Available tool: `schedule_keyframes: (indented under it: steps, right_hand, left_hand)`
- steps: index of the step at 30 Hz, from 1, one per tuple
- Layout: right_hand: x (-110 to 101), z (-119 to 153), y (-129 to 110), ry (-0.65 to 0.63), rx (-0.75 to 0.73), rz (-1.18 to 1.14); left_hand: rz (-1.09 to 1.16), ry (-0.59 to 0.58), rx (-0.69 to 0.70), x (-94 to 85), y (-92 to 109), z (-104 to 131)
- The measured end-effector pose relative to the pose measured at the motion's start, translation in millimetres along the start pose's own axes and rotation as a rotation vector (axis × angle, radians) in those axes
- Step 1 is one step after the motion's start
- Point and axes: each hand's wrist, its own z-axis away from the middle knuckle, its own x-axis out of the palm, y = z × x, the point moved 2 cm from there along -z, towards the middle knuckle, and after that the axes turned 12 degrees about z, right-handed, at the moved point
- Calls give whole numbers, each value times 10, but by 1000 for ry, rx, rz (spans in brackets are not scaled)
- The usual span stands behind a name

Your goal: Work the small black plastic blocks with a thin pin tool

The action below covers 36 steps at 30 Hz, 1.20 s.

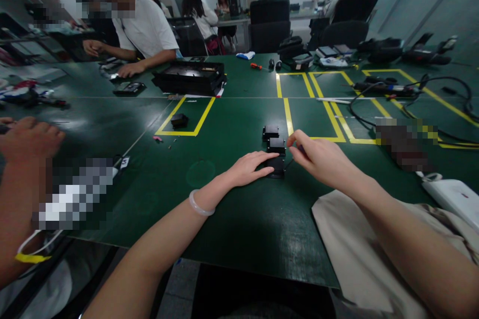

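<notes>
Three small black blocks stand in a column on the green table: a far block (271, 132), a middle block (277, 146) and a near block (277, 165). My left hand (249, 168), with a pale bangle on its wrist, reaches in from the left. Its thumb and outstretched fingers hold the near block from that side. On the right, my right hand (318, 157) is closed in a pinch on a thin dark tool (289, 164), whose tip points down toward the near block's right side. The fingers hide most of the tool.
Yellow tape outlines (288, 117) mark the table (232, 224). A large black tray (189, 79) and an orange screwdriver (256, 66) lie farther back. Beige cloth (348, 229), a white power bank (454, 197) and cables are on the right. Co-workers' hands (32, 142) are at left.
</notes>
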Motion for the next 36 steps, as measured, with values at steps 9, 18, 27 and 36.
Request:
schedule_keyframes:
  steps: [9, 18, 27, 36]
  right_hand:
    - [10, 2, 14, -12, 7, 25]
    - [-5, 10, 8, -8, -8, 41]
    - [-9, 6, 7, 0, -23, 21]
    - [-16, 12, -10, -26, -40, -31]
  left_hand:
    - [-4, 1, -1, 6, -10, 0]
    - [-1, 2, 8, 8, -15, -2]
    - [4, 6, 1, 8, -10, 3]
    - [-4, 7, 7, 10, -17, -3]
